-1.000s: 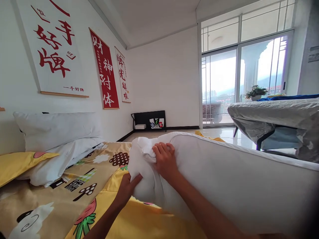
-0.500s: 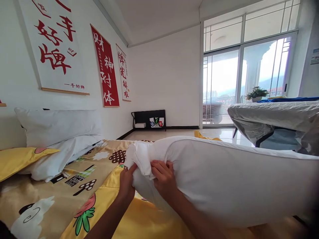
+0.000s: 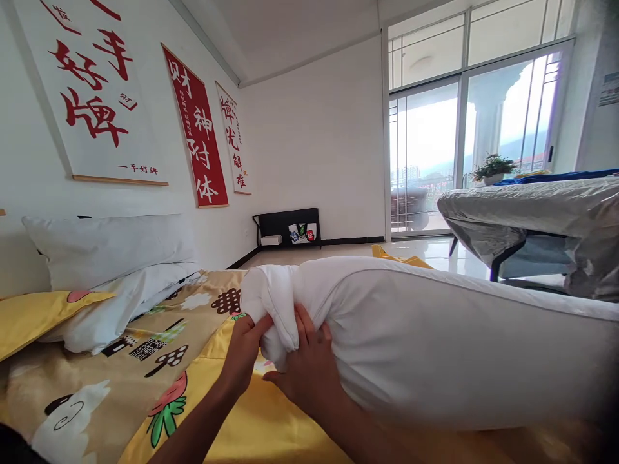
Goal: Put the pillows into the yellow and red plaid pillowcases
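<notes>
A long, plump white pillow [image 3: 435,341] with a piped edge stretches from the middle of the view to the right side. Its near-left end is bunched into a folded flap [image 3: 282,303]. My left hand [image 3: 246,348] is closed on this end, thumb on top and the other fingers hidden behind the cloth. Just right of the flap, my right hand [image 3: 309,364] rests against the pillow. Its fingers reach up along a crease, while the thumb sticks out to the left, away from the fabric.
A yellow and tan patterned bedspread [image 3: 188,348] lies beneath. White pillows [image 3: 116,248] and a yellow pillow corner [image 3: 48,316] are at the left. A covered table [image 3: 527,206] with a potted plant [image 3: 494,169] stands right, and a low black shelf [image 3: 285,227] by the far wall.
My right hand has loosened from its pinch, thumb now spread out and lower. My left hand keeps hold of the pillow's end. The view has shifted slightly.
</notes>
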Action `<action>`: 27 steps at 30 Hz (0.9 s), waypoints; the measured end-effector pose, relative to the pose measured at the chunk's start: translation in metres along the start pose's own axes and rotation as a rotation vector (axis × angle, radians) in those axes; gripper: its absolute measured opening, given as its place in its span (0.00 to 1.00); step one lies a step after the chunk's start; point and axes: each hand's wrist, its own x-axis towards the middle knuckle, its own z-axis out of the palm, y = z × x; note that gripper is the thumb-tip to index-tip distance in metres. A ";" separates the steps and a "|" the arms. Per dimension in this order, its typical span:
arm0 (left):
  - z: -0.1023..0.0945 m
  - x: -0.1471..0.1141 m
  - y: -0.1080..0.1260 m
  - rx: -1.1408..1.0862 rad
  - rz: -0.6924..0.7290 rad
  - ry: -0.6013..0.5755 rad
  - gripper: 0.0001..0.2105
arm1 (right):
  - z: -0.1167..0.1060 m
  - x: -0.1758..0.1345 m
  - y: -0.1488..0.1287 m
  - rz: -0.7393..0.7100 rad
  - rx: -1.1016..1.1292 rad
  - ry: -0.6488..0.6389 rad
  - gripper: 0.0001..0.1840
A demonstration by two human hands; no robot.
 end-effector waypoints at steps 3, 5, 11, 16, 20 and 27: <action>0.001 -0.008 0.013 0.017 -0.002 -0.051 0.18 | 0.005 0.004 -0.006 0.075 -0.051 0.058 0.20; 0.000 -0.011 0.023 0.012 -0.017 -0.096 0.19 | 0.006 0.010 -0.009 0.109 -0.045 0.140 0.12; 0.001 -0.010 0.046 -0.070 -0.010 -0.172 0.17 | -0.012 0.043 -0.005 0.194 0.094 0.283 0.21; 0.009 -0.004 0.048 -0.130 0.082 -0.178 0.17 | -0.023 0.066 0.018 0.187 0.124 0.114 0.10; 0.003 -0.008 0.053 -0.076 0.084 -0.372 0.14 | -0.018 0.076 0.046 0.209 0.174 -0.024 0.07; -0.034 -0.031 0.012 0.253 0.111 -0.547 0.15 | -0.019 0.102 0.081 0.314 0.287 -0.077 0.08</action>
